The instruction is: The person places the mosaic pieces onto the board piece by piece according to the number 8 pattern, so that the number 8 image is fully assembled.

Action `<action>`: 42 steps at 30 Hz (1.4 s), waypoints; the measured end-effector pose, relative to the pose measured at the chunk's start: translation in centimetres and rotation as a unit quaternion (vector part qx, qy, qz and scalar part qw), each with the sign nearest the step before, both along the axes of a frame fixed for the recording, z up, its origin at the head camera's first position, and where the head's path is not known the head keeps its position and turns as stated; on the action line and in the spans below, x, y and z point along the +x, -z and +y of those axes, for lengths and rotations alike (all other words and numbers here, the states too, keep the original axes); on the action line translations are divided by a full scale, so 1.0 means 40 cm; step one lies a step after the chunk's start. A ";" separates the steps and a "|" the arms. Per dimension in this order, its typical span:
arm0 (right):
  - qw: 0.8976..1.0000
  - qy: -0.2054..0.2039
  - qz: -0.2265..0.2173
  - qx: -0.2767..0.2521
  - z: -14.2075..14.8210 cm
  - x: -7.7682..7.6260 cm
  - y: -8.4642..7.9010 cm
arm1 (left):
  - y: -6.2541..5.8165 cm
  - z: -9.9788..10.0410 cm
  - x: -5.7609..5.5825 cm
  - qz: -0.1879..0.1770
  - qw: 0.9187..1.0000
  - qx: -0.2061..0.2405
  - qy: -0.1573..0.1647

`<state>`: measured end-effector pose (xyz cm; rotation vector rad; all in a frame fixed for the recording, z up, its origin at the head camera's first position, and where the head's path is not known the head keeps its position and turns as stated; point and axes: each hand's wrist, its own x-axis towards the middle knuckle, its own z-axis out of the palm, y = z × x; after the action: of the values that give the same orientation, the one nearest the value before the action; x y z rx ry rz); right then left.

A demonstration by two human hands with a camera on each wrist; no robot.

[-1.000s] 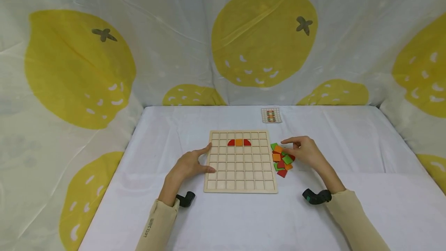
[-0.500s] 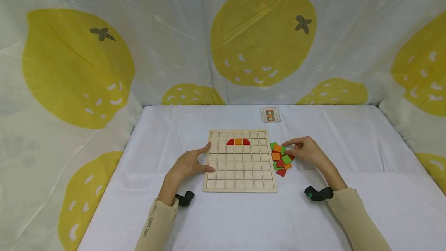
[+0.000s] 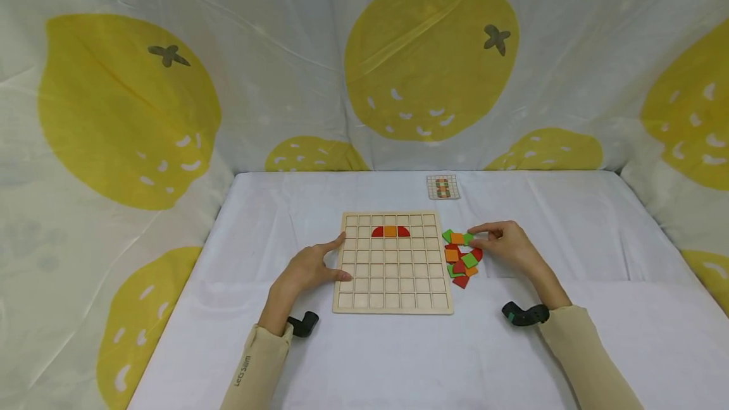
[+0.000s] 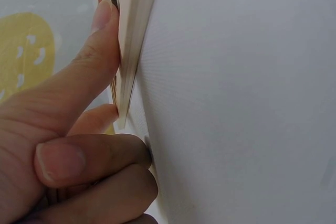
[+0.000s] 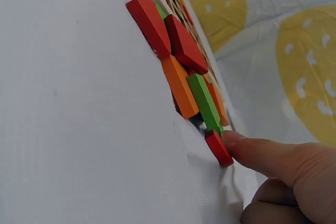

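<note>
My left hand [image 3: 307, 267] rests at the left edge of a wooden grid board [image 3: 393, 271], thumb over the rim and index finger farther up the same edge. In the left wrist view the thumb [image 4: 86, 59] presses on the board's side and the other fingers are bent below it. Two red quarter-round tiles flank an orange square tile [image 3: 390, 231] in the board's second row. Right of the board lies a loose pile of red, orange and green tiles. At its far right my right hand [image 3: 504, 245] pinches a green tile [image 3: 468, 239] between thumb and index finger.
A small pattern card [image 3: 442, 187] with a printed coloured grid lies beyond the board. White cloth [image 3: 398, 359] covers the table. Lemon-print curtains [image 3: 433, 55] stand at the back and sides. Each wrist wears a black camera mount [image 3: 525, 314].
My right hand has shifted slightly to the right, and the green tile has slid with it. An orange tile has turned and moved right, uncovering white cloth within the pile. My left hand keeps its place.
</note>
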<state>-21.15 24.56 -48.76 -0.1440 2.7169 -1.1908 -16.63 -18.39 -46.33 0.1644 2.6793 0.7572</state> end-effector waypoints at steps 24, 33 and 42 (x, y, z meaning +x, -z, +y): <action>0.999 0.031 0.005 0.021 0.027 -0.004 0.001 | 0.003 0.003 -0.003 0.000 1.000 -0.001 -0.004; 0.999 0.035 0.028 -0.002 0.019 -0.006 0.009 | 0.005 0.003 -0.005 -0.001 1.000 -0.002 -0.003; 0.998 0.008 0.048 -0.046 -0.055 0.000 0.005 | 0.003 0.001 -0.004 -0.002 1.000 -0.003 -0.006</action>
<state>-21.15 22.36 -48.96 -0.1972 2.7499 -1.3469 -16.79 -18.34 -46.46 0.1450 2.6804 0.7535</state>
